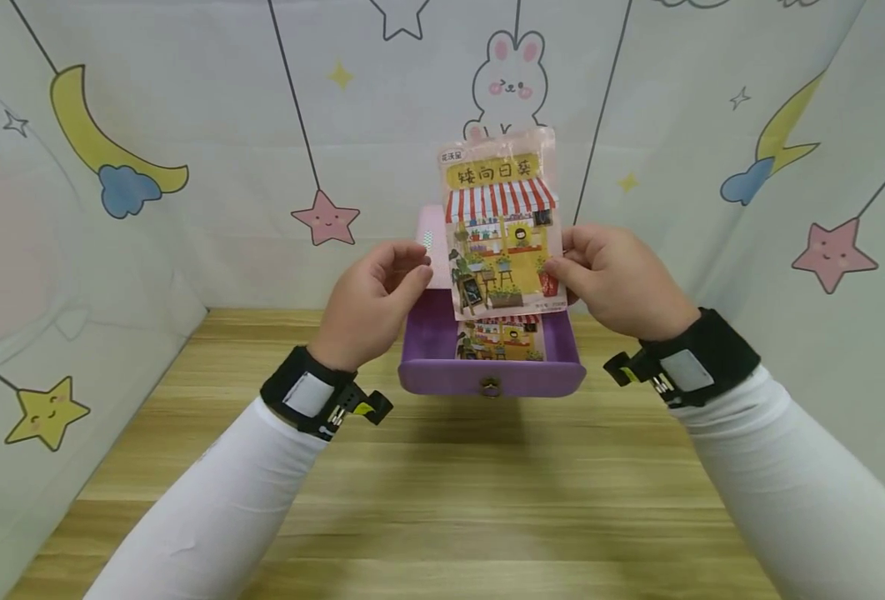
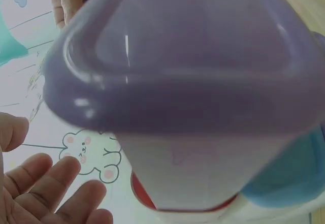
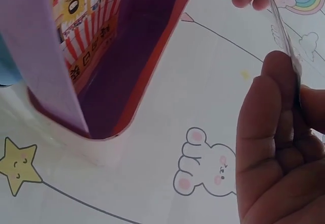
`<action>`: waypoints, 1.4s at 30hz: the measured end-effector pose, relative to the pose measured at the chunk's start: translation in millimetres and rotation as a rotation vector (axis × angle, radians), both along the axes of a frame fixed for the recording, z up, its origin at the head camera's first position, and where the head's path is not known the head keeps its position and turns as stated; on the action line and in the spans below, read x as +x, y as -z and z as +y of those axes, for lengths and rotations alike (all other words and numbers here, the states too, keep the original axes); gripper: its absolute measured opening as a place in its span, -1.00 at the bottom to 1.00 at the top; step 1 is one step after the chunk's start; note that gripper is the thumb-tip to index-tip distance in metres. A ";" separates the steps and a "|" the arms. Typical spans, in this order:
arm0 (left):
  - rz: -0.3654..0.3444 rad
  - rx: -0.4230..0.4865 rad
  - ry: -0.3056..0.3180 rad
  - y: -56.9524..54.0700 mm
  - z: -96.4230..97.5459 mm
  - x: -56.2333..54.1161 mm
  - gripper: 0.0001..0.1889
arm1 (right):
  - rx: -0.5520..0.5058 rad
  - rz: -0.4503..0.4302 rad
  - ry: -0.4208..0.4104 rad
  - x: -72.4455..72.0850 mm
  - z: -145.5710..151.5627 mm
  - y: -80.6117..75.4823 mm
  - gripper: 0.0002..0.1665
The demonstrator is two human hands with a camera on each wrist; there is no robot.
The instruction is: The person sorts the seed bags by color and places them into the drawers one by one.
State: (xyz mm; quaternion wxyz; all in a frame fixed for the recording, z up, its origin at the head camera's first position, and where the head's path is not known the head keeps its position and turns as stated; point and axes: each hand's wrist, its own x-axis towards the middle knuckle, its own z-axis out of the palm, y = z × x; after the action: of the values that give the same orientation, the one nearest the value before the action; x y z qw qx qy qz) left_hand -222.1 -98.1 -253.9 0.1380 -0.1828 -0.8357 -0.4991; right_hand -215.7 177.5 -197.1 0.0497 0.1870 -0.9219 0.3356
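My right hand [image 1: 622, 279] pinches the right edge of a seed packet [image 1: 506, 237] between thumb and fingers. The packet is printed with a striped shop awning and stands upright, facing the head camera, above a purple drawer [image 1: 442, 379]. Inside the drawer lies a second seed packet [image 1: 501, 342] with the same picture, also seen in the right wrist view [image 3: 94, 23]. My left hand [image 1: 371, 300] hovers by the packet's left edge with fingers loosely bent. In the left wrist view those fingers [image 2: 56, 188] hold nothing, and the drawer's purple underside fills much of the frame.
A pale pink panel [image 1: 431, 262] rises behind the drawer, partly hidden by the packet. Beneath is a wooden tabletop [image 1: 442, 500]. Printed cloth [image 1: 247, 167] with stars, moons and a rabbit hangs at the back and sides. A blue rounded part [image 2: 287, 176] shows below the drawer.
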 end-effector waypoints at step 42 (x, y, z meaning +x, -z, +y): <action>-0.009 -0.522 -0.030 20.8 -37.9 -6.1 -0.29 | -0.287 -0.416 -0.071 15.6 41.3 29.2 -0.45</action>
State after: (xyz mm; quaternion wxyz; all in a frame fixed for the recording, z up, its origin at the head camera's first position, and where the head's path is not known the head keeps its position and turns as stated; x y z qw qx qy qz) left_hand -228.2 -135.9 -274.7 0.0895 -0.1977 -0.9394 -0.2654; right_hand -200.2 218.8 -226.4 -0.1269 0.1371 -0.8480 0.4960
